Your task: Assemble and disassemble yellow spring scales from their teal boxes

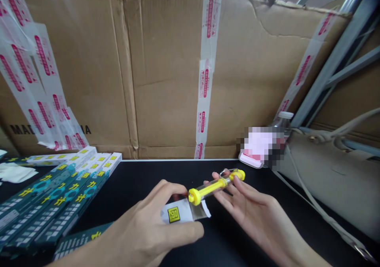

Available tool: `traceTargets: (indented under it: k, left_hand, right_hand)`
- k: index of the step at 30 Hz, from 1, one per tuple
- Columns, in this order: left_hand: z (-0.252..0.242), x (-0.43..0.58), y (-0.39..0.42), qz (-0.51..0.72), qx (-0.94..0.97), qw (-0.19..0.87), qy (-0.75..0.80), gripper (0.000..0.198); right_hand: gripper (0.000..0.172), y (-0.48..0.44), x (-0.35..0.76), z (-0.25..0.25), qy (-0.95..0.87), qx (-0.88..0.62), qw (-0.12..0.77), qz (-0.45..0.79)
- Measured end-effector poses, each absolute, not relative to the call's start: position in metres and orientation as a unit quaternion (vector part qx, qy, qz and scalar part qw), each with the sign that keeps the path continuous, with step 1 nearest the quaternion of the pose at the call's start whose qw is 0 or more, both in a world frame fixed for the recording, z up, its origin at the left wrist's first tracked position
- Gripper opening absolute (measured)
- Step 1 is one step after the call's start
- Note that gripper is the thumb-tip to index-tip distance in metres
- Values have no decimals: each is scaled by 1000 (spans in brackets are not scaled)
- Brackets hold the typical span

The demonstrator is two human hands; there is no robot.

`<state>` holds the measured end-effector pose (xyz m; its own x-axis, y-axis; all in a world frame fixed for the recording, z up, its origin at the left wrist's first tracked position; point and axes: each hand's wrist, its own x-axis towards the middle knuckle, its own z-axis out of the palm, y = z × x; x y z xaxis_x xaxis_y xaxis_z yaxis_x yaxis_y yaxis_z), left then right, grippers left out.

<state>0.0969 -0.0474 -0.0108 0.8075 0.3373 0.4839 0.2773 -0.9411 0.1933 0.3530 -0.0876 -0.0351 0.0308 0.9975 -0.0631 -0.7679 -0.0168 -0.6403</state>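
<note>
My left hand [145, 223] is closed around the white end of a narrow cardboard box [178, 212] with a yellow square emblem. The box's end stands open, with a flap sticking out to the right. A teal printed length [84, 237] shows beyond my left wrist and seems to be the same box. My right hand [258, 211] holds a spring scale [212, 188] by its upper right end, between thumb and fingers. The scale has a clear tube, yellow parts and a metal ring. Its lower yellow end is just above the box opening; whether they touch, I cannot tell.
Several teal and white boxes [65, 192] lie side by side at the left, near a white cloth [18, 173]. At the back right are a phone [252, 160], partly blurred out, and a bottle [285, 118]. A beige bag [332, 180] with straps flanks the black table [142, 176]. Cardboard [166, 81] walls the back.
</note>
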Motion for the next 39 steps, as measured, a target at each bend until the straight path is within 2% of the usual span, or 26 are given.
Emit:
traceTargets:
  k: [3, 6, 10, 17, 23, 28, 39]
  left_hand:
    - [-9, 96, -50, 273, 941, 86, 179, 35]
    - [-4, 96, -53, 278, 936, 101, 192, 36]
    - [-1, 95, -55, 282, 937, 79, 190, 37]
    - [-5, 97, -49, 272, 948, 3, 165, 44]
    - [-8, 98, -47, 263, 952, -11, 156, 37]
    - [-7, 98, -46, 269, 950, 6, 160, 49]
    - [-14, 102, -46, 250, 956, -12, 151, 46]
  right_hand:
    - [15, -89, 354, -35, -213, -265, 672, 658]
    - [15, -91, 354, -33, -225, -272, 672, 651]
    - [15, -91, 356, -28, -265, -289, 684, 616]
    - [25, -87, 357, -23, -299, -355, 719, 518]
    - [28, -88, 356, -29, -333, -382, 746, 433]
    - [34, -89, 354, -26, -298, -382, 741, 464]
    - [32, -93, 350, -27, -258, -355, 729, 525]
